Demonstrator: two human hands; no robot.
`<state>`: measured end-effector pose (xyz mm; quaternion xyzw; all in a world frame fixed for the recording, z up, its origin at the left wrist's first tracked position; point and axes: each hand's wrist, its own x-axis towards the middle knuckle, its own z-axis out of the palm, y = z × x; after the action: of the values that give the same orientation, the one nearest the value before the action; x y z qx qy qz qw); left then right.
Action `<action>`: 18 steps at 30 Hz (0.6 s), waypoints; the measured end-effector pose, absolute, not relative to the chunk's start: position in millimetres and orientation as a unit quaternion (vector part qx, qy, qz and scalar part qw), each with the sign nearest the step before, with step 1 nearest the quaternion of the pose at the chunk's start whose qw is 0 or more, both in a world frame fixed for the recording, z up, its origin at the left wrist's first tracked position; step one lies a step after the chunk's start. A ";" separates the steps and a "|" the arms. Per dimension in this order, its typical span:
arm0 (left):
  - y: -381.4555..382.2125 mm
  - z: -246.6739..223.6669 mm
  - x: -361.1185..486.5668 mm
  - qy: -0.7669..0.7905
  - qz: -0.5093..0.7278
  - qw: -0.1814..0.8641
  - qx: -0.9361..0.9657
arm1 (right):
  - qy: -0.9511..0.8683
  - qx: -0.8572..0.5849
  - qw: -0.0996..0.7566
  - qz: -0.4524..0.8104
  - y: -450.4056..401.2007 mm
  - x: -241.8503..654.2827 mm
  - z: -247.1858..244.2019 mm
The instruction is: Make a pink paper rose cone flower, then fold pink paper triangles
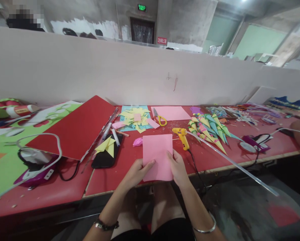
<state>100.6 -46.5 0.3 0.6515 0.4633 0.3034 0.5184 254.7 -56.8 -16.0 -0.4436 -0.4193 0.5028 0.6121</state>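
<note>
A pink sheet of paper point(158, 150) is held up over the front edge of the red table, between both hands. My left hand point(139, 170) pinches its lower left side, thumb on top. My right hand point(177, 166) grips the lower right edge, with its thumb on the face and its other fingers mostly hidden behind. Just right of the sheet lies a yellow glue gun point(182, 136) with a long clear glue stick point(240, 167) in it. Behind the paper's left edge sits a small bright pink bundle point(137, 142).
Yellow-handled scissors point(161, 119) lie beyond, beside yellow paper scraps point(134, 115). Colourful paper cones point(208, 129) are piled at right. At left are a black phone point(105, 157), a red board point(81, 127) and a purple power strip point(36, 174). A white partition point(114, 70) closes the back.
</note>
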 end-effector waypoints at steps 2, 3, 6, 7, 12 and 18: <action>-47.0 0.7 101.1 0.463 0.305 0.522 0.648 | -0.416 -0.445 0.614 0.501 -57.4 254.3 -16.4; -47.3 1.0 101.3 0.462 0.307 0.524 0.646 | -0.414 -0.447 0.615 0.501 -57.7 254.2 -16.1; -48.5 2.0 101.8 0.461 0.313 0.530 0.639 | -0.410 -0.456 0.613 0.498 -58.3 253.9 -14.6; -49.0 2.5 102.0 0.460 0.316 0.532 0.637 | -0.411 -0.458 0.612 0.497 -58.6 253.9 -14.1; -51.9 4.8 103.3 0.460 0.327 0.545 0.621 | -0.420 -0.465 0.609 0.487 -60.0 253.5 -12.7; -52.6 2.4 102.0 0.451 0.326 0.577 0.598 | -0.424 -0.475 0.603 0.481 -61.1 252.7 -12.5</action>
<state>102.0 -52.6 2.4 0.5981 0.4507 0.3262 0.5768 252.7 -61.1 -12.5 -0.4746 -0.4239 0.4807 0.6033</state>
